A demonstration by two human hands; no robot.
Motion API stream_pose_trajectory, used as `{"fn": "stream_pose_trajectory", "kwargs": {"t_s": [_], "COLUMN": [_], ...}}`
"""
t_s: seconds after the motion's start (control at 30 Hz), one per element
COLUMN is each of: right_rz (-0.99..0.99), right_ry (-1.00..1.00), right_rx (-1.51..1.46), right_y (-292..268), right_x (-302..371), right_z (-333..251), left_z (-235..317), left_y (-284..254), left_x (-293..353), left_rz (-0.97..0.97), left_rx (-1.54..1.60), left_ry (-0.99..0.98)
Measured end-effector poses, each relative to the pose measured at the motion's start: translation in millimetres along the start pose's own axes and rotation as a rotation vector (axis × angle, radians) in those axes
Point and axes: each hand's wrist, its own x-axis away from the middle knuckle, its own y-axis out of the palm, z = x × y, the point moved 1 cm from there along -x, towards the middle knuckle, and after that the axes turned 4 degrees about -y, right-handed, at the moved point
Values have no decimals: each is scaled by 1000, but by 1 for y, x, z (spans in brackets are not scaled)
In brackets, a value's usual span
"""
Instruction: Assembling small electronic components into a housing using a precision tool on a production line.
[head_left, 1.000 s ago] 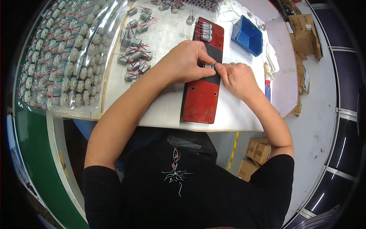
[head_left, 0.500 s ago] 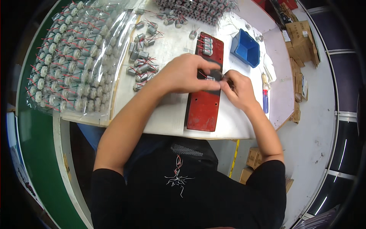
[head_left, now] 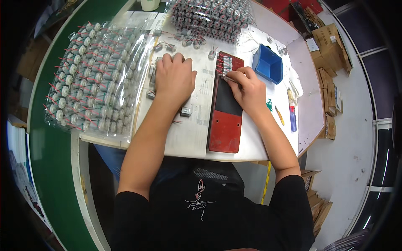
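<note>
My left hand [head_left: 173,79] reaches over a loose group of small motors at the left, its fingers bent and apart and the thumb off to the side. The fingertips are hidden, and no motor shows in its grasp. One small silver motor [head_left: 185,111] with red leads sits by itself near that wrist. Over the red block [head_left: 225,134] with a black middle section, my right hand [head_left: 250,90] pinches the near end of a row of small motors [head_left: 226,62]. Fingers partly cover the motor there. The row's red leads point left.
Bagged motors [head_left: 90,79] in clear plastic fill the left side; another stack [head_left: 211,19] stands at the back. Right of the block are a blue bin [head_left: 268,65], green bits [head_left: 269,104], a yellow-handled tool [head_left: 279,115] and a screwdriver [head_left: 292,119]. A raised board edges the table.
My left hand has left the block and moved left to the loose motors. My right hand has moved up to the row, which is longer. A lone motor now shows near the left wrist.
</note>
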Motion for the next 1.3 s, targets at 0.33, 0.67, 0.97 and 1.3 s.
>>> {"fn": "stream_pose_trajectory", "kwargs": {"t_s": [0.33,0.67,0.97,1.3], "right_rz": [-119,-113,-103,-240], "right_ry": [614,495,168,355], "right_rx": [-341,-277,66,-277], "right_y": [-60,-39,4,-23], "right_x": [26,27,-31,-60], "right_z": [67,55,56,59], "left_z": [19,14,9,39], "left_y": [23,16,19,-32], "left_x": [-44,-62,-71,5], "left_rz": [-13,-68,-25,-214], "left_rx": [54,193,168,709], "left_ry": [266,183,71,380]}}
